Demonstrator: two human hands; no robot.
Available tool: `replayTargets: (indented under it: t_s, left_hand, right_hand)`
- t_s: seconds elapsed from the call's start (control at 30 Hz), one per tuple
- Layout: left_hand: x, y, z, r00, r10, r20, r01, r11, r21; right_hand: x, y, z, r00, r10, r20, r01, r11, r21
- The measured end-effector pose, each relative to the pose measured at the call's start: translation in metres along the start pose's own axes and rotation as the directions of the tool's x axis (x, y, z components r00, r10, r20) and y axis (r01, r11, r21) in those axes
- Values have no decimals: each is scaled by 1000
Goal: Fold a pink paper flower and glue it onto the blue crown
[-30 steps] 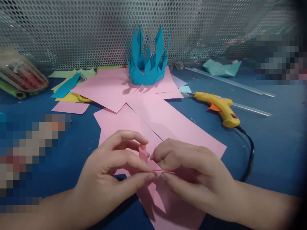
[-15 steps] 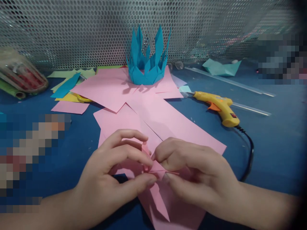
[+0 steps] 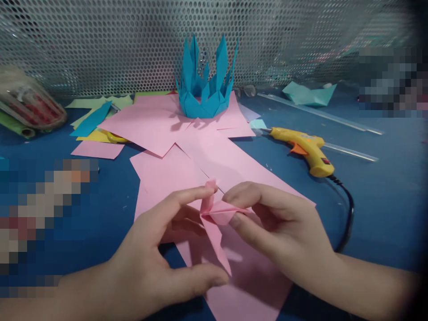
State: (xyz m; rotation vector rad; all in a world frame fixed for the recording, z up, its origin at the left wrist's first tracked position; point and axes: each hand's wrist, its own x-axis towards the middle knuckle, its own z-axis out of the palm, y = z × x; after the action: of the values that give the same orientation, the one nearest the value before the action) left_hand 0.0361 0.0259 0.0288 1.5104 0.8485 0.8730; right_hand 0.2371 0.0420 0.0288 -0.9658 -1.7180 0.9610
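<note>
A small folded pink paper piece (image 3: 216, 218) with a long point hanging down is lifted a little above the pink sheets (image 3: 214, 165) on the blue table. My right hand (image 3: 281, 227) pinches its right side between thumb and forefinger. My left hand (image 3: 163, 258) has its fingers spread apart; the forefinger tip touches the upper flap of the piece, and the thumb lies low on the sheet underneath.
A blue folded paper crown (image 3: 205, 84) stands at the back on pink paper. A yellow glue gun (image 3: 306, 149) with a black cord lies to the right, glue sticks (image 3: 334, 117) behind it. Coloured paper scraps (image 3: 96, 118) and a plastic packet (image 3: 30, 104) lie at left. Perforated metal wall behind.
The folded piece has been raised off the sheets and turned. My left hand has opened out from its pinch, the thumb dropping away; my right hand keeps hold of the piece.
</note>
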Motion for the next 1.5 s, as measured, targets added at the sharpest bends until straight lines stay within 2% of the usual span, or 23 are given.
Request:
replayTargets:
  t_s: [0.07,0.17,0.3,0.43,0.63,0.83,1.0,1.13,1.3,1.5]
  left_hand:
    - [1,0,0,1000,-10,28,10,1000,3]
    - [1,-1,0,1000,-3,10,3,999,34]
    - [-2,-2,-3,995,85,-52,-71,971,230]
    - [-4,-3,-7,990,144,-9,-131,920,369]
    - [-4,-6,-4,982,187,-38,-168,942,289]
    - [-5,-7,-2,986,136,-99,-106,958,265]
    - [1,-1,-2,986,47,-158,-10,974,228]
    - [5,0,-3,973,92,-211,-24,953,302]
    - [4,0,-4,973,157,-166,-88,927,365]
    - [2,1,-5,985,119,-124,-77,951,299]
  right_hand:
    - [1,0,0,999,34,-5,-34,999,-38]
    - [2,1,-1,999,34,12,-33,997,-70]
    - [2,1,-2,998,-54,31,56,997,-45]
    - [0,0,-2,993,-115,27,116,992,-48]
    - [-1,-2,-2,977,-206,49,208,978,-34]
    - [-1,1,-7,960,-237,148,245,969,-42]
    - [-1,2,-4,971,-223,90,229,971,-63]
    - [-1,1,-2,975,-215,54,217,975,-48]
    - [-1,0,-3,972,-223,74,227,972,-54]
    - [-3,-1,-4,970,-200,135,212,973,-87]
